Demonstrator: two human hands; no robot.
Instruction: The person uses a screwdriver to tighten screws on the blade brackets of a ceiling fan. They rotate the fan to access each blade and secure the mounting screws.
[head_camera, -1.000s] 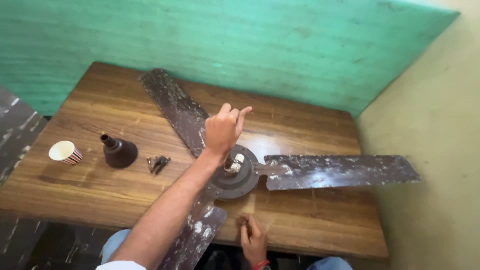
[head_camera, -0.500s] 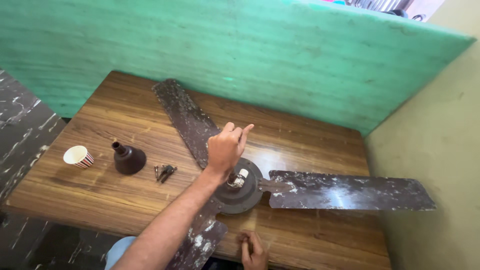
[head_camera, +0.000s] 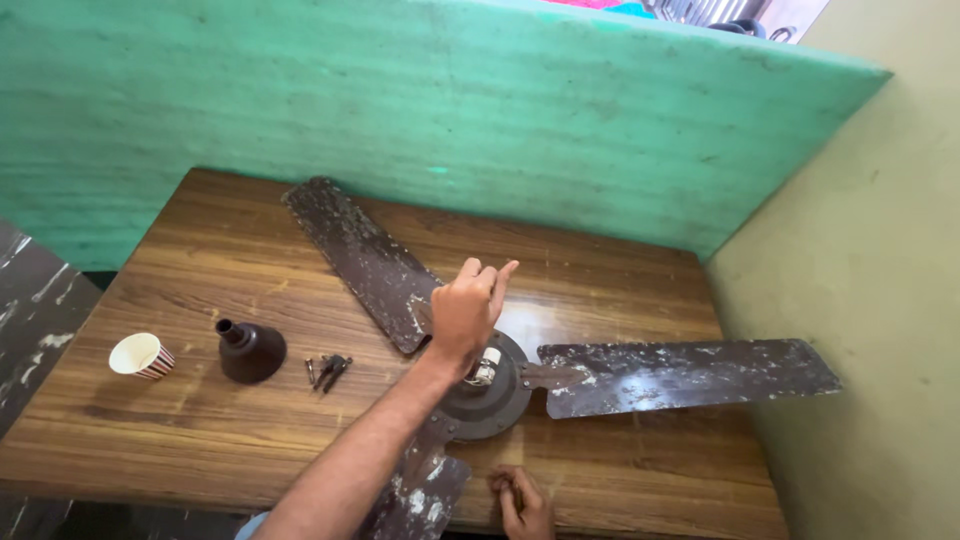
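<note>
Fan (head_camera: 490, 385) lies flat on the wooden table (head_camera: 620, 290), canopy cup (head_camera: 250, 351) and screws (head_camera: 328, 369) already off beside it; I judge blades remain. My left hand (head_camera: 470, 308) hovers loosely curled over the hub, my right hand (head_camera: 522, 500) pinches something small I can't identify

Fan (head_camera: 497, 390) lies on table (head_camera: 620, 270), right of centre, toward near edge. Screws (head_camera: 328, 370), cone cover (head_camera: 249, 351), paper cup (head_camera: 141, 356) run leftward to left edge.
</note>
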